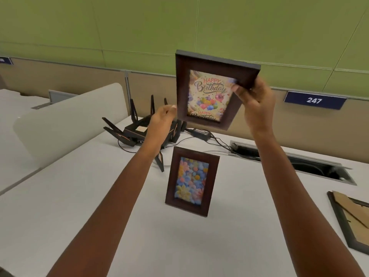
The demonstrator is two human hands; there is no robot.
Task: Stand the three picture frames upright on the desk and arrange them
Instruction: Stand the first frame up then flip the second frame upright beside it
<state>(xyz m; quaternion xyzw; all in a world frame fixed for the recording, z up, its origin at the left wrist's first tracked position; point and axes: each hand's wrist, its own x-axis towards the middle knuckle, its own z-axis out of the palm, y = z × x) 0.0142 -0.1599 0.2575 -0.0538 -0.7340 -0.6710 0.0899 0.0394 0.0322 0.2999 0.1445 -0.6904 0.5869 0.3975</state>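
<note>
A dark brown birthday frame (209,90) with a "Happy Birthday" balloon picture hangs in the air above the white desk (79,196), tilted a little. My right hand (255,104) grips its right edge. My left hand (162,119) is at its lower left edge, fingers reaching behind it. A second brown frame, the flower frame (191,181), stands upright on the desk below, facing me. A third frame (353,220) lies face down at the right edge of the view, its cardboard back up.
A black router (139,129) with several antennas sits behind the flower frame, its power adapter (200,133) and cables running to an open cable tray (311,165). A white divider panel (67,120) stands at left. A partition with sign 247 (314,100) runs behind.
</note>
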